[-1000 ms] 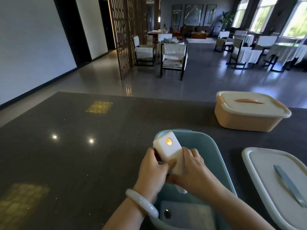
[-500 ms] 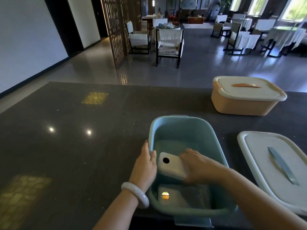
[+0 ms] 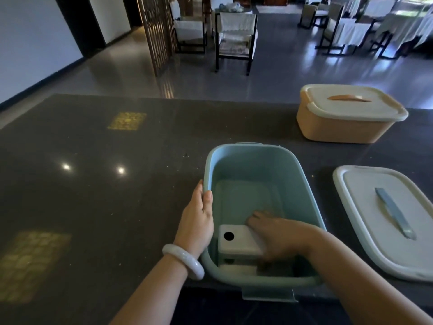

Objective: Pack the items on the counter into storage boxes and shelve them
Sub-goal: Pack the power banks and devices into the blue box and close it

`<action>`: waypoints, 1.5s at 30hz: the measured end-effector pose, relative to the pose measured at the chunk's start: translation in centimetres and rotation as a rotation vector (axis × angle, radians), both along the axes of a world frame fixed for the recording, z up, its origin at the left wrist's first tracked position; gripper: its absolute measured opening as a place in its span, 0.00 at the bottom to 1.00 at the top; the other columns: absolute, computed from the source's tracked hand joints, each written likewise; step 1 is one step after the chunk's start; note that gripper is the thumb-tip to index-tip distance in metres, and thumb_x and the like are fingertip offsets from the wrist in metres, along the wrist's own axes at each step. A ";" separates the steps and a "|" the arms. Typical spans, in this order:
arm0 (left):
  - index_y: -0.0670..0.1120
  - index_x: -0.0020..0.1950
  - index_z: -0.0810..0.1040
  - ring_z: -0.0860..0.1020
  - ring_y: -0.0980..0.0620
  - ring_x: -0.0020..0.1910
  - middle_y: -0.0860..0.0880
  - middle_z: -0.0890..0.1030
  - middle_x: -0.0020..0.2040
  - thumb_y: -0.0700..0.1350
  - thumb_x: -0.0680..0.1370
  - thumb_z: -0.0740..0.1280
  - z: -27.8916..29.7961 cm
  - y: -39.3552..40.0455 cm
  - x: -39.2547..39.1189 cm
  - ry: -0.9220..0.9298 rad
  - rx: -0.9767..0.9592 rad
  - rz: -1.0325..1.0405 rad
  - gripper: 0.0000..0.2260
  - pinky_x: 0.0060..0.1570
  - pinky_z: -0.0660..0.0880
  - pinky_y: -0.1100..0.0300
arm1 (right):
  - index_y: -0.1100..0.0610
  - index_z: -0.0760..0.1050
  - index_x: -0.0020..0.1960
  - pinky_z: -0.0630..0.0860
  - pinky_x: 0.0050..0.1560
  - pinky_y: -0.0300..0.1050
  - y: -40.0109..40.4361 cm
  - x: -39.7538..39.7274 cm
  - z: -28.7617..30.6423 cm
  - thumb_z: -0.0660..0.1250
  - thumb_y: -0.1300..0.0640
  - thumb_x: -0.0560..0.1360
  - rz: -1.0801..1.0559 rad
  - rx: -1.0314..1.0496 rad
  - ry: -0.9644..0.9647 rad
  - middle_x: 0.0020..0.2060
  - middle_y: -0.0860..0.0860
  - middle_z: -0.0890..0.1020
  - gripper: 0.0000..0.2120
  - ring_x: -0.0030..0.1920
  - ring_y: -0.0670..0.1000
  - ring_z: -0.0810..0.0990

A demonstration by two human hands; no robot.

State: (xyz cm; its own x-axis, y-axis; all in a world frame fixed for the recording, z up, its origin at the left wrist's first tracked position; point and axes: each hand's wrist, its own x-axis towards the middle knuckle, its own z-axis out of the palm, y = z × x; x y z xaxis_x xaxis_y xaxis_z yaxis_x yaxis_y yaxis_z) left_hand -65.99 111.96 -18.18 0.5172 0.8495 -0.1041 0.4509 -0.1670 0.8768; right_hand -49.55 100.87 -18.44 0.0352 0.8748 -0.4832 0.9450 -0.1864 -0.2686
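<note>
White plastic block (image 3: pixel 239 241), rigid, likely light: right hand (image 3: pixel 278 238) clasps its 3 o'clock edge; left hand (image 3: pixel 198 219) grips blue box (image 3: pixel 304 184) rim.

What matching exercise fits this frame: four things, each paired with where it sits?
Things:
1. white device
2. orange box
3. loose white lid
4. left hand

Places:
A. flat on the counter, right of the blue box
B. on the blue box's left rim
C. inside the blue box, near end
D. far right of the counter, lid on

Pairs: 1-C, 2-D, 3-A, 4-B
</note>
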 end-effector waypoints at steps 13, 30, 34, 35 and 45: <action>0.52 0.77 0.61 0.74 0.51 0.62 0.48 0.73 0.68 0.55 0.83 0.51 0.0 0.1 0.0 -0.014 -0.014 0.004 0.22 0.53 0.68 0.62 | 0.41 0.67 0.65 0.68 0.53 0.40 0.3 0.6 0.7 0.77 0.42 0.64 -0.053 -0.080 0.219 0.57 0.40 0.71 0.33 0.56 0.44 0.71; 0.52 0.77 0.61 0.71 0.65 0.42 0.52 0.75 0.63 0.54 0.83 0.51 -0.1 0.3 0.1 0.006 0.003 0.003 0.22 0.35 0.66 0.80 | 0.42 0.71 0.67 0.72 0.52 0.37 0.4 0.9 1.3 0.76 0.47 0.66 -0.025 -0.191 0.300 0.56 0.41 0.79 0.31 0.53 0.43 0.76; 0.51 0.77 0.61 0.71 0.67 0.41 0.52 0.75 0.63 0.54 0.83 0.51 -0.1 0.3 0.2 0.007 0.012 0.005 0.21 0.35 0.65 0.82 | 0.41 0.71 0.66 0.69 0.47 0.32 0.6 1.2 1.1 0.76 0.47 0.66 -0.025 -0.198 0.317 0.55 0.40 0.79 0.31 0.53 0.41 0.76; 0.51 0.77 0.61 0.71 0.66 0.42 0.51 0.75 0.65 0.54 0.83 0.51 -0.2 0.3 0.2 0.006 0.014 0.004 0.21 0.36 0.65 0.82 | 0.41 0.71 0.66 0.69 0.48 0.32 0.6 1.3 1.1 0.77 0.47 0.66 -0.024 -0.201 0.319 0.55 0.39 0.78 0.31 0.53 0.41 0.76; 0.52 0.76 0.63 0.70 0.71 0.39 0.56 0.73 0.56 0.53 0.83 0.52 -0.2 0.3 0.2 -0.013 0.022 0.010 0.21 0.36 0.65 0.82 | 0.41 0.73 0.65 0.72 0.56 0.37 0.9 1.4 1.4 0.78 0.47 0.64 -0.050 -0.212 0.327 0.56 0.38 0.80 0.32 0.55 0.41 0.77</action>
